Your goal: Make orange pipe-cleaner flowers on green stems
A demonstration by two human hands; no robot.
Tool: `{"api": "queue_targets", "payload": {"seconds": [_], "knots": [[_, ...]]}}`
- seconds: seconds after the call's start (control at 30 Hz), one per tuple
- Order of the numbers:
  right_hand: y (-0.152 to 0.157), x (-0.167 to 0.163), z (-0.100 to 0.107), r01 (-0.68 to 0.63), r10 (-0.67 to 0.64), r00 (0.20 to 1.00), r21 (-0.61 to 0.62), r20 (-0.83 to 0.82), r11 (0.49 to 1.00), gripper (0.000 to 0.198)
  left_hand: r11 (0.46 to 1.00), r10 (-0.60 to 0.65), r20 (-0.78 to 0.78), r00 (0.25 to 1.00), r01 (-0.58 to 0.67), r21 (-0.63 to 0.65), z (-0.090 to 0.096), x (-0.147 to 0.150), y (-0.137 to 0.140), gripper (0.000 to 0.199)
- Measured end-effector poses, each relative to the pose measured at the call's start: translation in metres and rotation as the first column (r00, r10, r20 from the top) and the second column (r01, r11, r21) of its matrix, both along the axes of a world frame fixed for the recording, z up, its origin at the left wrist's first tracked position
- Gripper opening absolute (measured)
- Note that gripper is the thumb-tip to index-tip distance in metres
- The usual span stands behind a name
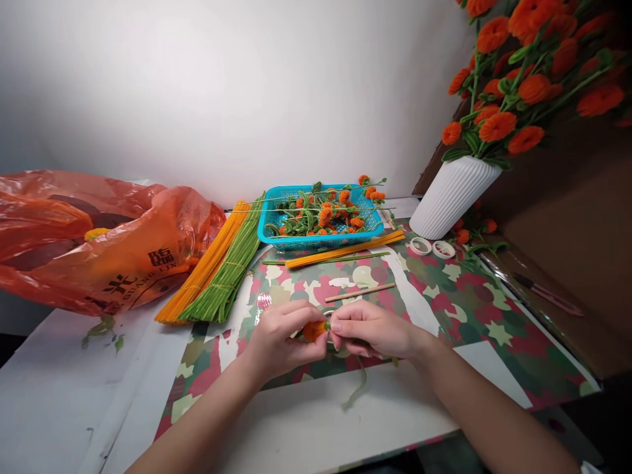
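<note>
Between the fingers of my left hand (289,334) is a small orange pipe-cleaner flower (315,330), held over the near part of the camouflage-patterned mat. My right hand (372,329) pinches at the flower's green base, where a green pipe cleaner (356,388) trails down below the fingers. How far that green stem runs inside my right hand is hidden. A thin wooden stick (360,293) lies on the mat just beyond both hands. Part of a pale ring-shaped thing shows behind my fingertips, mostly covered.
A blue basket (320,242) holds green stems and orange flowers. Orange (197,273) and green pipe-cleaner bundles (224,283) lie beside a red plastic bag (148,263). At right stand a white vase (451,197) of orange flowers, two tape rolls (421,246) and pink-handled scissors (553,296).
</note>
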State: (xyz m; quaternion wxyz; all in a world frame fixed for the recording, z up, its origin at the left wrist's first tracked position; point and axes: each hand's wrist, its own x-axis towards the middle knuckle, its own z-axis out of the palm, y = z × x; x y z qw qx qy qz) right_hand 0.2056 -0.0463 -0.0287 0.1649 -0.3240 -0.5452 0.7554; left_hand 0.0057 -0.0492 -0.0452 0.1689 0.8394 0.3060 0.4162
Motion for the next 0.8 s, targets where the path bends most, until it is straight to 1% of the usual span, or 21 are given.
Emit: {"api": "queue_targets", "payload": {"seconds": [0.07,0.1,0.13,0.17,0.2,0.23,0.27,0.3,0.33,0.43,0.53,0.63,0.7,0.77,0.8], "knots": [[0.001,0.001,0.000,0.030,-0.029,0.999,0.008,-0.016,1.000,0.026,0.987,-0.034,0.032,0.999,0.038,-0.154,0.001,-0.003,0.001,0.016],[0.002,0.003,0.001,0.056,-0.055,0.998,0.013,-0.040,0.998,0.026,0.962,-0.052,0.068,0.996,0.069,-0.264,0.002,-0.005,0.002,0.021],[0.003,0.004,0.002,0.084,-0.083,0.994,0.017,-0.073,0.996,0.026,0.916,-0.062,0.114,0.992,0.102,-0.389,0.002,-0.007,0.004,0.029],[0.004,0.005,0.003,0.113,-0.110,0.988,0.019,-0.108,0.993,0.026,0.852,-0.041,0.189,0.981,0.133,-0.506,0.002,-0.009,0.005,0.028],[0.005,0.006,0.003,0.139,-0.135,0.981,0.020,-0.141,0.990,0.027,0.762,-0.044,0.264,0.963,0.203,-0.615,0.002,-0.011,0.007,0.020],[0.005,0.007,0.004,0.155,-0.151,0.974,0.014,-0.167,0.988,0.027,0.679,-0.028,0.340,0.940,0.268,-0.684,0.002,-0.013,0.008,0.018],[0.006,0.008,0.004,0.158,-0.154,0.971,0.003,-0.184,0.987,0.028,0.603,-0.011,0.405,0.914,0.329,-0.726,0.001,-0.014,0.009,0.019],[0.006,0.008,0.004,0.155,-0.154,0.969,-0.010,-0.192,0.988,0.028,0.544,0.002,0.454,0.891,0.380,-0.748,0.000,-0.014,0.009,0.021],[0.006,0.008,0.004,0.150,-0.151,0.969,-0.021,-0.197,0.989,0.030,0.505,0.014,0.486,0.874,0.413,-0.758,0.000,-0.014,0.010,0.022],[0.006,0.008,0.004,0.151,-0.150,0.971,-0.006,-0.186,0.988,0.032,0.433,0.011,0.512,0.859,0.458,-0.776,-0.001,-0.014,0.009,0.023],[0.005,0.007,0.003,0.175,-0.168,0.971,0.031,-0.170,0.984,0.029,0.378,0.004,0.553,0.833,0.511,-0.773,-0.002,-0.014,0.007,0.024],[0.004,0.005,-0.002,0.124,-0.123,0.957,-0.011,-0.263,0.992,0.026,0.311,0.012,0.624,0.781,0.591,-0.745,-0.003,-0.011,0.005,0.021],[0.002,0.002,-0.006,0.082,-0.096,0.931,-0.056,-0.353,0.995,0.025,0.246,0.037,0.661,0.750,0.634,-0.733,-0.005,-0.008,0.003,0.021],[-0.001,-0.002,-0.011,0.056,-0.090,0.902,-0.092,-0.422,0.994,0.025,0.185,0.074,0.678,0.732,0.658,-0.730,-0.008,-0.004,0.001,0.023],[-0.002,-0.005,-0.013,0.047,-0.088,0.891,-0.103,-0.446,0.994,0.025,0.166,0.087,0.676,0.731,0.659,-0.734,-0.009,-0.002,0.000,0.025]]}}
